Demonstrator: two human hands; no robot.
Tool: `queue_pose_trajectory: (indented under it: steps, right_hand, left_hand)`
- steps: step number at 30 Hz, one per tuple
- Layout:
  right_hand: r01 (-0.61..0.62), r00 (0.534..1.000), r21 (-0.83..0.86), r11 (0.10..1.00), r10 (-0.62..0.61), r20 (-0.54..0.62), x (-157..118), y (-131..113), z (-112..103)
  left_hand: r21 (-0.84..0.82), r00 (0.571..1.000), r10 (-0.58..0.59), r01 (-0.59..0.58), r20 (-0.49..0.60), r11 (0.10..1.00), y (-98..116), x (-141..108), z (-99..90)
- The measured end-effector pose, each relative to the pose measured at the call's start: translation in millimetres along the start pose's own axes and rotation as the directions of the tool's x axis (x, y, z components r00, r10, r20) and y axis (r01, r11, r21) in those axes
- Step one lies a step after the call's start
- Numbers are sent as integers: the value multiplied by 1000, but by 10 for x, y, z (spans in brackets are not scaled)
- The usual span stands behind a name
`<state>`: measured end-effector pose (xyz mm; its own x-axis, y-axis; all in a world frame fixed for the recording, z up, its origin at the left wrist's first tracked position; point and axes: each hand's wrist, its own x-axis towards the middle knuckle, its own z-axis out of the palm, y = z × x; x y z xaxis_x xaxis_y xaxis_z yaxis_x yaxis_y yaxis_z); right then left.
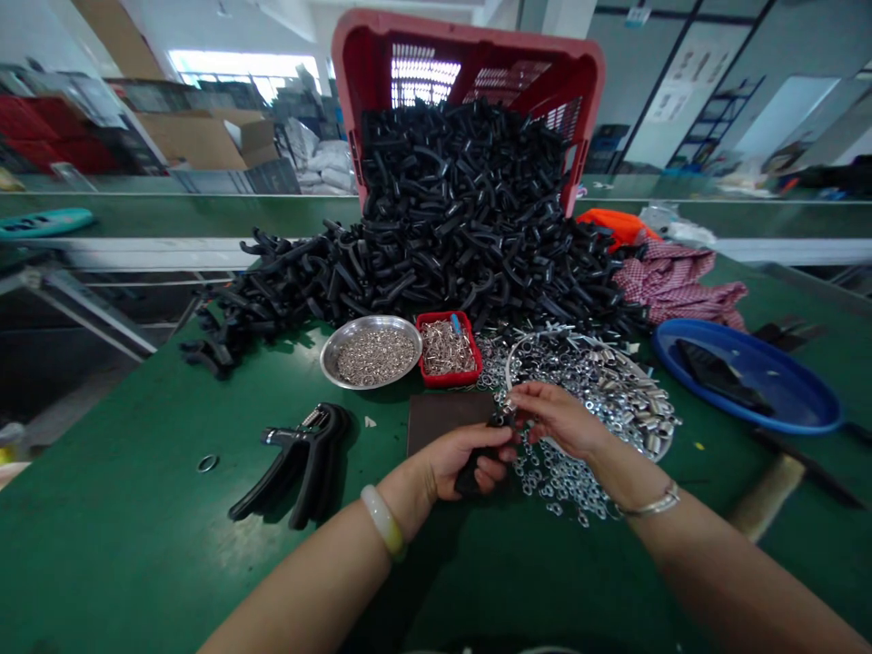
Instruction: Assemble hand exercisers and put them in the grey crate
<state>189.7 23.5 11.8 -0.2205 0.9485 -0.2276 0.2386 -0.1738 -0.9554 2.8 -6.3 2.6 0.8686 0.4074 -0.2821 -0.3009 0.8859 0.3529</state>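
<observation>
My left hand [473, 461] is wrapped round a black plastic handle [470, 477], its end pointing up toward the right. At that end the fingers of my right hand [555, 418] are pinched together around a small metal piece, too small to make out. Both hands are above the right edge of a dark flat block [446, 420]. Just right of them spreads a heap of small metal nuts and fittings [579, 381]. Left of the block lie assembled black hand grip exercisers [310, 463] with a spring at the top.
A red crate [470, 36] lies tipped, spilling black handles [463, 200] over the green table [136, 472]. Before them stand a metal bowl [327, 363] of small parts and a red box [450, 380] of pins. Rightward are a blue tray [810, 409] and a hammer [769, 495]. A ring [208, 463] lies left.
</observation>
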Motion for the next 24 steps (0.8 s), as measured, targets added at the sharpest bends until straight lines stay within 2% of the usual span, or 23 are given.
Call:
queue_pose_trajectory:
  steps: [1, 2, 3, 4, 5, 6, 7, 8, 10, 14, 18, 19, 21, 24]
  right_hand:
    - [57, 991, -167, 984, -75, -108, 60, 12, -80]
    - [103, 960, -373, 922, -191, -207, 129, 11, -171]
    - [113, 915, -582, 806, -312, -254, 202, -5, -265]
    - [85, 886, -757, 648, -396, -239, 277, -31, -356]
    - [43, 886, -874, 483, -422, -190, 352, -65, -435]
    - [3, 908, -939, 343, -394, -141, 424, -102, -497]
    - [-30, 935, -970, 242, -336, -113, 491, -136, -539]
    - [-54, 956, -982, 179, -275, -103, 552, -164, -561]
    - [-85, 972, -988, 130, -208, -111, 653, -190, -564]
    - [-109, 974, -988, 109, -185, -128, 750, -150, -565]
    - [-111, 964, -984, 140, -226, -141, 707, -136, -695]
    - [-101, 958, -979, 176, -248, -144, 677, -149, -716]
    - [-40, 944, -938, 345, -295, -149, 592, -185, -686]
    - [180, 935, -718, 672, -344, -87, 405, -228, -400]
  left_hand:
    - [-52, 999, 24, -26, -32, 998, 22, 9, -28]
    - [-103, 996, 53, -60, -73, 993, 45, 24, -57]
    - [-145, 990, 78, -95, -121, 985, 69, 45, -84]
    - [-174, 981, 97, -126, -166, 977, 92, 68, -108]
    - [-193, 973, 111, -150, -202, 970, 113, 92, -128]
    - [-203, 966, 118, -166, -229, 965, 130, 115, -144]
    - [-205, 961, 122, -175, -249, 963, 142, 134, -156]
    - [-202, 956, 126, -183, -263, 962, 150, 148, -163]
    - [-183, 953, 133, -187, -272, 965, 149, 164, -173]
    - [-120, 953, 135, -172, -270, 978, 116, 163, -196]
    - [-73, 944, 147, -175, -294, 982, 97, 176, -202]
    - [-65, 942, 147, -174, -301, 983, 100, 184, -193]
    - [-54, 939, 147, -172, -310, 984, 112, 200, -170]
    - [-70, 949, 140, -166, -281, 984, 129, 222, -150]
